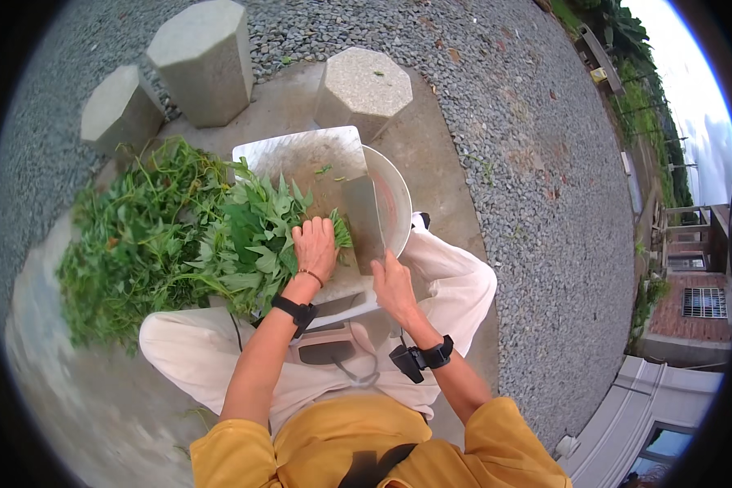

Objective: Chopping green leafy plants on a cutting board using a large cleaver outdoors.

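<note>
My left hand (315, 245) presses down on a bunch of leafy green stems (262, 226), its fingers curled over them. Cut stem ends (341, 230) stick out to the right of the fingers. A broad cleaver (366, 210) is gripped by its handle in my right hand (395, 285), the blade lying just right of those stem ends. Both are over a worn cutting board (302, 155), where a few green bits lie. The board rests across a round white basin (402, 201), whose right side shows beyond the board.
A large heap of leafy vines (152, 244) lies left of the board. Beyond it stand octagonal stone stools (366, 79) and a taller stone block (201, 61). My bent knees (463, 274) flank the board. Gravel (543, 244) borders the concrete slab (439, 146).
</note>
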`<act>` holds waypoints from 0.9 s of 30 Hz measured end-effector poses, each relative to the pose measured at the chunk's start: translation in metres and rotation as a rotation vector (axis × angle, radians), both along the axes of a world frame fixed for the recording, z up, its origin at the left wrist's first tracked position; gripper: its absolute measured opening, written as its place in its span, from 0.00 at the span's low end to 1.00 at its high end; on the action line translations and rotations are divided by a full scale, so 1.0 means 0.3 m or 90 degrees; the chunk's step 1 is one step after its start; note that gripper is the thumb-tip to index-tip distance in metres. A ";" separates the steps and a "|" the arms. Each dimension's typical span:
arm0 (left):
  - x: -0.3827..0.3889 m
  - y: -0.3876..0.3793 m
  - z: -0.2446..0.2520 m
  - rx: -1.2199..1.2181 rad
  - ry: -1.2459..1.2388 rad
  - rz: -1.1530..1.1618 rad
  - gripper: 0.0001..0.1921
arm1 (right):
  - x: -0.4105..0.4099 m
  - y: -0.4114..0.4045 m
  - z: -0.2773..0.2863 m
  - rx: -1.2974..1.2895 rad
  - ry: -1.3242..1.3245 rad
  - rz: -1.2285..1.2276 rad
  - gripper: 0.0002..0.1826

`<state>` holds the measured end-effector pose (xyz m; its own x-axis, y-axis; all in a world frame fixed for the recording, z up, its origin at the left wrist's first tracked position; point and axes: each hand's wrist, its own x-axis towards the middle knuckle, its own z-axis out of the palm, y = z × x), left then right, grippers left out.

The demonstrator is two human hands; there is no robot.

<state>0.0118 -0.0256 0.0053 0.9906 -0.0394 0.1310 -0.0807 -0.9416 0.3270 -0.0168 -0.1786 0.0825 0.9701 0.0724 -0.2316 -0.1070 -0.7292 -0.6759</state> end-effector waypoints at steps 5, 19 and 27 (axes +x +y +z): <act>0.000 -0.005 -0.029 0.000 -0.020 0.000 0.12 | -0.026 0.011 -0.070 0.012 0.034 -0.006 0.14; -0.010 0.028 -0.018 -0.021 -0.029 -0.096 0.24 | 0.157 0.088 -0.190 -0.036 -0.103 -0.011 0.13; -0.018 0.044 -0.033 -0.008 -0.045 -0.128 0.28 | 0.107 0.020 0.102 -0.150 0.046 0.157 0.13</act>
<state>0.0063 -0.0123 -0.0045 0.9514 -0.2331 0.2011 -0.2893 -0.9002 0.3254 0.0153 -0.1727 0.1131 0.9104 0.2395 -0.3375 0.0506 -0.8738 -0.4837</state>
